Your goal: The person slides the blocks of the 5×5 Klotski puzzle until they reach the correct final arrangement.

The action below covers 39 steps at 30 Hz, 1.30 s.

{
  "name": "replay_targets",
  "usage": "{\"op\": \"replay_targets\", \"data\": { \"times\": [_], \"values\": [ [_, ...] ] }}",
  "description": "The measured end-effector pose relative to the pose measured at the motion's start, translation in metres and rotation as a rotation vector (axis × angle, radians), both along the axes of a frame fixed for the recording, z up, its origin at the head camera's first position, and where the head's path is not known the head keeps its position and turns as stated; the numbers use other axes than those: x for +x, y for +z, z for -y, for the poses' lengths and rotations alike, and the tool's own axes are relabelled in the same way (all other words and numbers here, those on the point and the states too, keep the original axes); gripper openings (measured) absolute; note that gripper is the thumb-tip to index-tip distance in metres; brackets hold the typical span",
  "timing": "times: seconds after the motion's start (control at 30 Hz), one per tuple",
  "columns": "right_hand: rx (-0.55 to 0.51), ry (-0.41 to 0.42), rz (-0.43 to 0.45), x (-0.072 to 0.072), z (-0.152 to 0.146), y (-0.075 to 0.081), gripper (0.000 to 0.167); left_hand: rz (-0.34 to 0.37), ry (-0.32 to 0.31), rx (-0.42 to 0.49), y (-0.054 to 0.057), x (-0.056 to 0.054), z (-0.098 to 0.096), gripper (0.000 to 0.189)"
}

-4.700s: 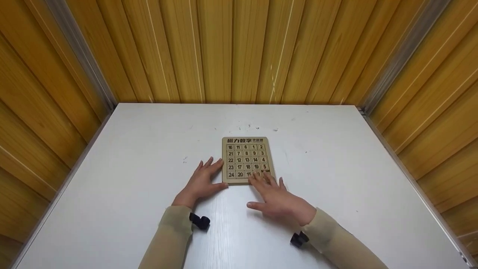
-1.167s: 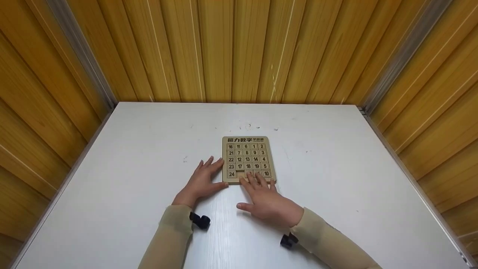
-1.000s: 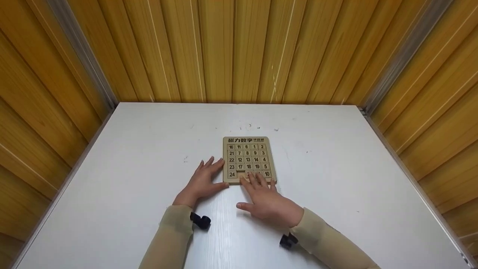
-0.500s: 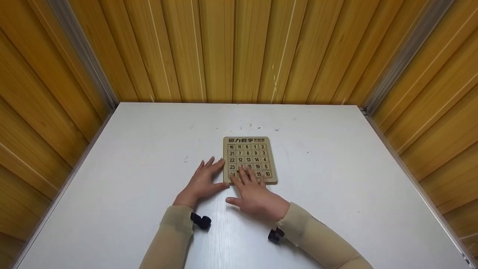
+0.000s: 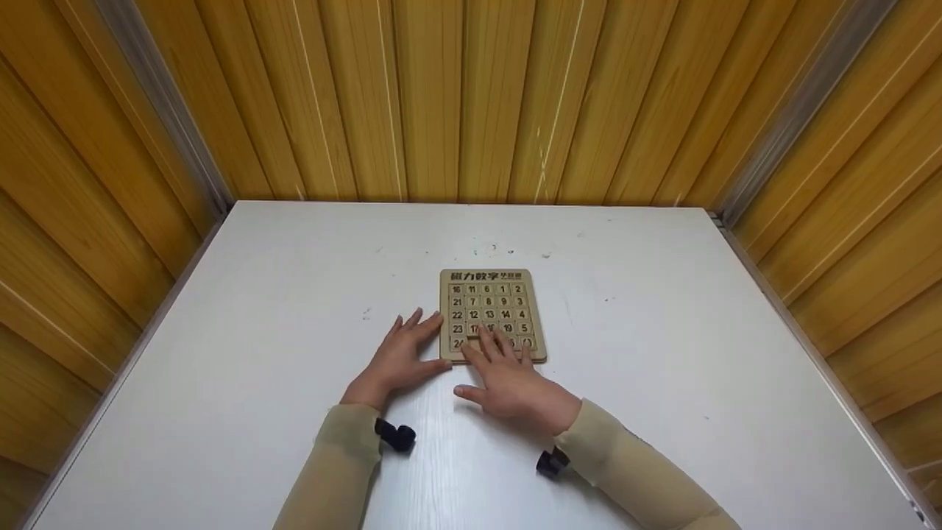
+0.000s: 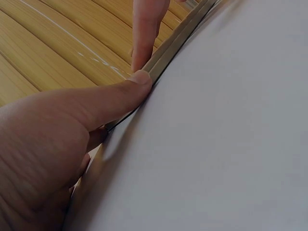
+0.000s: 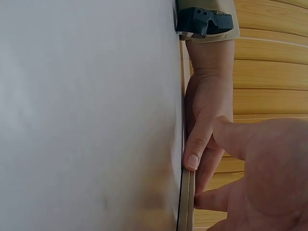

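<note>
A wooden number slide puzzle (image 5: 489, 302) lies flat on the white table (image 5: 625, 309), its dark title strip at the far end. My left hand (image 5: 394, 361) braces its near left corner: the index finger touches the left side and the thumb (image 6: 120, 94) presses the near edge. Over the bottom row, my right hand (image 5: 513, 386) rests spread fingers on the tiles, its thumb off the board. A vacant slot shows right of the 24 tile (image 5: 457, 344). Fingers hide most of the bottom row and partly cover the 17 and 18.
Yellow wood-patterned panels (image 5: 486, 103) stand behind the table and along both sides. Small dark marks (image 5: 511, 252) dot the tabletop beyond the puzzle. Each sleeve carries a small black device, one on the left wrist (image 5: 397, 436) and one on the right (image 5: 552, 462).
Since the earliest frame, bottom-row tiles have slid right, and the vacant slot now sits beside the 24. My right hand moved left, then slightly back right. The left hand stayed put.
</note>
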State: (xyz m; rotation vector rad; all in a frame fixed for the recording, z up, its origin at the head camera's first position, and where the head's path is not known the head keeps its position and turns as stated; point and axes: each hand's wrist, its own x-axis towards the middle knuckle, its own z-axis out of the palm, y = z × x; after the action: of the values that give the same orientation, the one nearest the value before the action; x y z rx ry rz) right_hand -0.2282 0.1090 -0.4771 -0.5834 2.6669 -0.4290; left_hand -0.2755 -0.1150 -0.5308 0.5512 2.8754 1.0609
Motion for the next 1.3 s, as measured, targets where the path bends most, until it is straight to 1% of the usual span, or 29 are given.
{"op": "replay_targets", "data": {
  "times": [0.33,0.57,0.77,1.03,1.17,1.3],
  "values": [
    [-0.003,-0.032,-0.009,0.000,-0.016,0.000,0.080,0.022,0.010,-0.001,0.000,0.001,0.000,0.089],
    [0.006,-0.048,-0.018,-0.002,-0.022,0.002,0.078,0.019,0.010,0.003,0.001,0.001,0.002,0.088],
    [-0.019,-0.035,-0.041,-0.005,-0.015,0.003,0.077,0.012,0.002,0.001,0.000,0.000,0.001,0.088],
    [-0.053,-0.039,-0.045,-0.019,0.001,0.001,0.078,-0.001,-0.011,0.012,-0.001,-0.001,0.001,0.086],
    [-0.033,-0.039,-0.044,-0.025,0.005,-0.002,0.080,-0.008,-0.016,0.005,-0.001,-0.001,0.002,0.086],
    [-0.009,-0.032,-0.044,-0.027,0.006,-0.003,0.081,-0.004,-0.011,0.001,0.000,0.000,0.002,0.086]
  ]
}}
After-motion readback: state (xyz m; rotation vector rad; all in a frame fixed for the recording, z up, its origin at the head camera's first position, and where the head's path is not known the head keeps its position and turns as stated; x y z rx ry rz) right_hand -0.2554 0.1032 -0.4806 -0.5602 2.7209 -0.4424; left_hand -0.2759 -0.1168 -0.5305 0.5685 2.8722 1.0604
